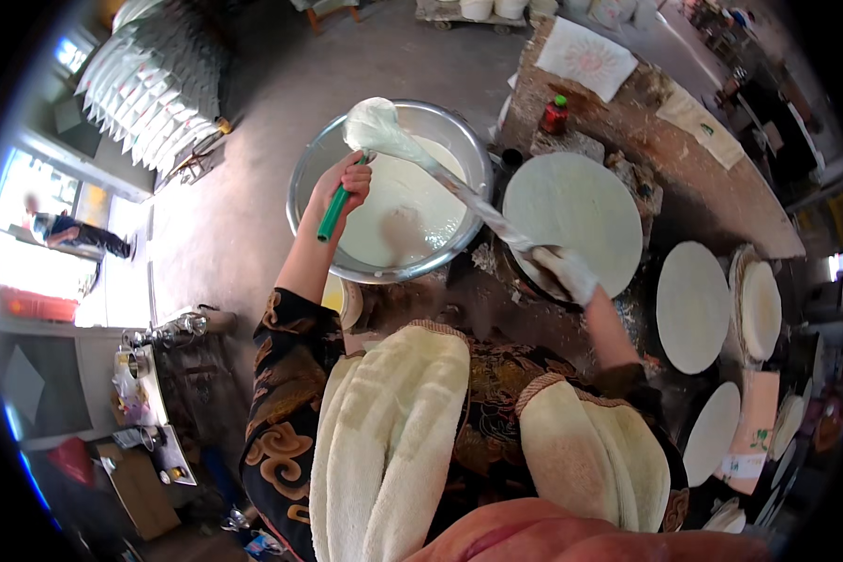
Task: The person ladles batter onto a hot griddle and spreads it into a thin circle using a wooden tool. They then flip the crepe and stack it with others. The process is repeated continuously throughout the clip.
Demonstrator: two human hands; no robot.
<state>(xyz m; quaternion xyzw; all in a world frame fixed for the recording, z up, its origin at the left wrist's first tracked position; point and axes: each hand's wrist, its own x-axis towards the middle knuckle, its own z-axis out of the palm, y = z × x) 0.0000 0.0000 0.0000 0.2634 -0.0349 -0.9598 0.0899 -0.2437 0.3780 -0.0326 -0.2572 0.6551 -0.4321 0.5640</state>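
My left hand (347, 184) is closed around a green-handled tool (331, 217), whose upper end meets the white, batter-coated head (373, 122) of a long stick (453, 183). My right hand (562, 274), in a stained white glove, grips the stick's lower end beside a round pale disc (572, 214) on a griddle-like stand. The stick slants over the rim of a wide steel basin (480, 197) holding creamy white liquid (412, 206). Folded cream towels (384, 431) hang in front of me.
At right are more pale discs (691, 304) and a worktop (684, 150) with a red bottle (554, 117). Stacked white racks (150, 103) stand at upper left. A person (70, 231) is by the bright doorway at left, near a cluttered side table (173, 440). Buckets on a trolley (473, 17) sit behind.
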